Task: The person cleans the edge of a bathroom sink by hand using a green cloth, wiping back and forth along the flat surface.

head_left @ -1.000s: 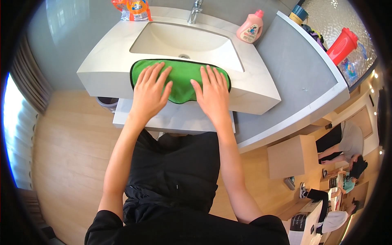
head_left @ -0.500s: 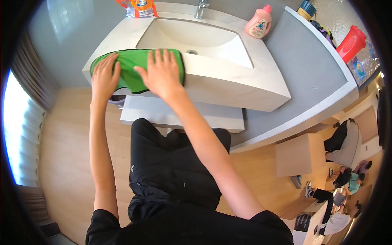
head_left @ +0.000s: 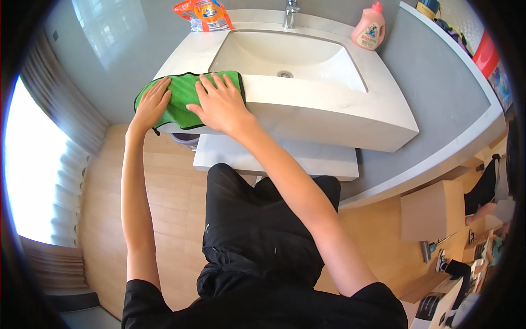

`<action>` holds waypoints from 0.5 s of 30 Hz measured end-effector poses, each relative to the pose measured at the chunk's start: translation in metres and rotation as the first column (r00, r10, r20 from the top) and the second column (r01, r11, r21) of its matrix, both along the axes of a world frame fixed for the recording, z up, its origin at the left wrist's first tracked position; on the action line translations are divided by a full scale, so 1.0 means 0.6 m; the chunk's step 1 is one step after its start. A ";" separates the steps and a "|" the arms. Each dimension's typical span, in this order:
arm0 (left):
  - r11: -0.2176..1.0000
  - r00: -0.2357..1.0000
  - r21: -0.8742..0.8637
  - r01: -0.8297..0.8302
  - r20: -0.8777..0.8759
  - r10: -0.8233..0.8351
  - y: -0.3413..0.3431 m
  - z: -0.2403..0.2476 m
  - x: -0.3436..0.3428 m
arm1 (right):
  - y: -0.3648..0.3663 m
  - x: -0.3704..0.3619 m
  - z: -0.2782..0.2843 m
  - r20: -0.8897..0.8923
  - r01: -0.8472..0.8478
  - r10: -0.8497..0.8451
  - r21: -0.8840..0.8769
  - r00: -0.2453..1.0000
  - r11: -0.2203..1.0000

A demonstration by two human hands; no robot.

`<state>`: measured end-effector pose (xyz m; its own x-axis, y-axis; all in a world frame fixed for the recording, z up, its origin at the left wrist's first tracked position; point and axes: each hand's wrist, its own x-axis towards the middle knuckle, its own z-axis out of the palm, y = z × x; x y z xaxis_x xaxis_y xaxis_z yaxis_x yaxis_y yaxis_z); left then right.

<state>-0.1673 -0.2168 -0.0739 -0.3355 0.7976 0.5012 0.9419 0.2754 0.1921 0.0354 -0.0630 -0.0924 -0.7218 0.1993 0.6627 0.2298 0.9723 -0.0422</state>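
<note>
Two hands, both yours, lie on one oblong green cloth with black edging (head_left: 183, 92), which is spread on the front left corner of the thick white marble-patterned countertop (head_left: 307, 97), partly over its front edge. Your left hand (head_left: 150, 107) rests near the cloth's outer left end; your right hand (head_left: 224, 108) rests toward its right end, near the front left corner of the rectangular white basin (head_left: 290, 48).

Finger condition: extended and somewhat spread on both hands, laid over the fabric, neither clenched. You do not appear to be grasping the cloth; whether any fingertip pinches it cannot be told.

Progress, as judged: your wiping appears under way. The cloth is laid out and both hands are placed on it. Lifting it off and putting it away are not yet done. You cannot be credited with any finished section, since the pale surface shows no clear wet or dry boundary.

Likely left for you, in this inspector's judgement, is the rear ledge, where the orange-and-white plastic packet (head_left: 206, 15), the chrome tap (head_left: 290, 14) and the pink plastic bottle with a handle (head_left: 369, 30) occupy space at or behind the basin.
</note>
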 end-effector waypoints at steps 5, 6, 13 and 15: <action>0.985 1.000 -0.175 0.009 0.026 -0.004 0.032 0.016 -0.019 | -0.011 0.022 0.010 0.092 -0.154 0.163 -0.095 0.982 0.983; 0.986 0.999 -0.167 0.008 0.035 -0.002 0.044 0.019 -0.031 | -0.009 0.014 0.009 0.054 -0.163 0.171 -0.117 0.984 0.980; 0.964 0.964 -0.244 0.110 -0.210 -0.163 0.127 0.013 -0.121 | 0.023 -0.085 0.064 0.411 0.022 0.103 -0.287 0.906 0.958; 0.968 0.970 -0.243 0.059 -0.217 -0.114 0.162 0.004 -0.146 | 0.050 -0.127 0.076 0.446 0.033 0.112 -0.305 0.888 0.952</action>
